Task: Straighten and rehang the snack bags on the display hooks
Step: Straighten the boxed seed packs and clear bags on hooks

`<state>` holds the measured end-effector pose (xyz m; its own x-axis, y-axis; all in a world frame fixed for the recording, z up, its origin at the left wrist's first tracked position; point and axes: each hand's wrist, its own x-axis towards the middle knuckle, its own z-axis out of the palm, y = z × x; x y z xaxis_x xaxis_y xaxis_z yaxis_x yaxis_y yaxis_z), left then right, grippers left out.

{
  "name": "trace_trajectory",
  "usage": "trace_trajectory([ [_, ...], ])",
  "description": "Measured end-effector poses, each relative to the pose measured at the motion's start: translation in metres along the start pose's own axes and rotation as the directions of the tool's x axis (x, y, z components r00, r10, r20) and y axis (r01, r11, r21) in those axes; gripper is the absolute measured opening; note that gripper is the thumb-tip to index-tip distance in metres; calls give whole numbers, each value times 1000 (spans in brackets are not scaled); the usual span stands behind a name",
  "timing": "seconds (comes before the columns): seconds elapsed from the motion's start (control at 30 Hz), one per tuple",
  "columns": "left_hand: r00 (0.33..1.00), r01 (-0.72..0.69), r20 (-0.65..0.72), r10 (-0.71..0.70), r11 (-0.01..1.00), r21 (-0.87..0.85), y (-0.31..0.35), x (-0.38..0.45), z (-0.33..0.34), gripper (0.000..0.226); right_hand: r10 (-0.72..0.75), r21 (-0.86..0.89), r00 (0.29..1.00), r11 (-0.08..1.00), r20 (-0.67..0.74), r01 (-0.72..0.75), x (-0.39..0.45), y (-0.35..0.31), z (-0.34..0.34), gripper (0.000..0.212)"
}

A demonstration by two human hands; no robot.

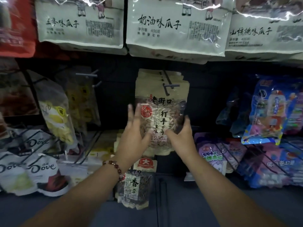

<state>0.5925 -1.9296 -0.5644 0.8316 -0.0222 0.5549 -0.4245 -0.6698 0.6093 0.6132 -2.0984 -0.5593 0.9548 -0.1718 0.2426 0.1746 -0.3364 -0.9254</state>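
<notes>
1. A dark shop display wall [114, 89] fills the view, with rows of packets hanging from metal hooks.
2. Along the top hang large pale sunflower seed bags [176, 27] printed with black brush lettering.
3. At centre, a stack of tan sunflower seed packets [162, 95] hangs on a grey display hook [170, 85] that passes through their top edges.
4. The left hand [133, 130] lies against the left side of the front packet, fingers straight and spread upward; a brown bead bracelet [114, 167] circles its wrist.
5. The right hand [181, 135] holds the packet's lower right edge, thumb across the front and fingers curled behind it.
6. Just below the hands hangs another seed packet [136, 185] with a red round badge at its top.
7. To the left hang yellow snack bags [57, 118], and nearer, white Dove chocolate bags [42, 174].
8. An empty hook [88, 74] juts out above the yellow bags.
9. On the right hang blue snack bags [268, 112] and, lower, purple packets [218, 158].
</notes>
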Motion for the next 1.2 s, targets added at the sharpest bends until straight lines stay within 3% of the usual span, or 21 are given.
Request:
trace_trajectory([
  [0.1,973,218,125,-195,954,-206,-13,-4,7,99,239,176,952,946,189,-272,2,17,1,100],
  [0.2,908,389,297,-297,861,-329,-18,4,14,110,256,244,915,909,313,-338,10,33,6,88],
  [0.33,895,421,333,-297,808,-412,-24,15,23,119,209,376,915,863,344,-338,14,41,12,100],
  [0.43,903,412,318,-289,790,-454,-26,16,32,116,201,409,916,847,347,-340,15,46,15,90],
  [0.53,908,410,287,-305,790,-456,-22,13,37,108,242,341,922,876,302,-342,14,49,14,110],
  [0.7,898,434,246,-365,831,-348,-12,4,29,99,342,109,918,923,203,-368,3,32,11,118],
  [0.8,909,397,230,-348,892,-216,-6,-12,16,111,304,-2,946,952,115,-306,-19,18,8,84],
  [0.9,906,359,216,-365,931,69,6,-38,-2,114,200,-67,972,979,119,-193,-50,13,3,55],
  [1.03,916,277,213,-340,920,277,17,-69,-28,100,60,-297,985,955,161,-9,-91,7,0,75],
  [1.2,941,111,246,-232,900,422,29,-105,-54,85,48,-497,968,864,248,85,-134,-5,-18,72],
])
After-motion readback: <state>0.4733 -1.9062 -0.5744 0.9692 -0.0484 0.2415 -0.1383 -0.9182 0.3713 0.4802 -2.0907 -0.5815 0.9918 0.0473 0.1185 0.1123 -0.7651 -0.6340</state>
